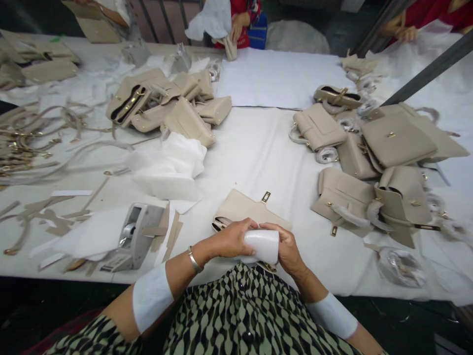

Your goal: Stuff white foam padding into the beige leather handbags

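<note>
Between my two hands is a roll of white foam sheet (263,245). My left hand (233,240) closes on its left end, thumb on top. From the right, my right hand (287,246) grips the other end with bent fingers. Just beyond them a beige handbag (254,209) lies on the table with its flap spread out and a gold clasp plate (265,197) at the flap's edge. Its opening shows at the left. Part of the bag is hidden behind my hands and the roll.
A grey tape dispenser (142,236) stands at left beside beige strips. White foam sheets (168,167) lie behind it, near a heap of beige handbags (188,121). More handbags (399,135) crowd the right side. A slanted metal bar (428,69) crosses there. Co-workers' hands (238,27) show across the table.
</note>
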Demonstrator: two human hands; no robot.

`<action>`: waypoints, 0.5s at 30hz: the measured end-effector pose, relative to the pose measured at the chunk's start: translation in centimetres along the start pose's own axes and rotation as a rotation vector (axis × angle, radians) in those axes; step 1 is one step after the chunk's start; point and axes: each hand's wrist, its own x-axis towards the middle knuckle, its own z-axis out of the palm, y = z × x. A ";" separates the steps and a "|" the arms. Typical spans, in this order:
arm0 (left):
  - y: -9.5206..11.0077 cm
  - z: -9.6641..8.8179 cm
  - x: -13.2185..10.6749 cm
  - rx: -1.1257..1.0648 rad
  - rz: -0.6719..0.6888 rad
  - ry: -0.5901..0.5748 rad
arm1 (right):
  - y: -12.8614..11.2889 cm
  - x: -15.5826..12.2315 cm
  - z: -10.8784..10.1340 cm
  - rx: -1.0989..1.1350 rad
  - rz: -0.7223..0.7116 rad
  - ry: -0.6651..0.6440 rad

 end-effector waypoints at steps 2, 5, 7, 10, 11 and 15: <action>-0.5 0.2 0.2 -0.043 -0.027 0.047 | -0.2 0.0 -0.7 0.119 0.052 -0.079; -1.0 0.4 0.8 -0.026 -0.066 0.150 | -0.7 -0.1 -0.9 0.056 0.048 -0.124; -0.9 0.6 1.1 0.008 -0.067 0.195 | -1.0 -0.1 -0.5 -0.118 0.052 -0.090; -0.5 0.9 1.0 0.055 -0.039 0.192 | -1.4 0.2 -0.1 -0.214 0.114 -0.087; -0.4 1.0 0.9 0.070 -0.029 0.181 | -1.6 0.3 -0.1 -0.195 0.137 -0.117; -0.3 1.1 0.4 0.148 0.006 0.171 | -1.5 0.9 -0.4 -0.105 0.167 -0.167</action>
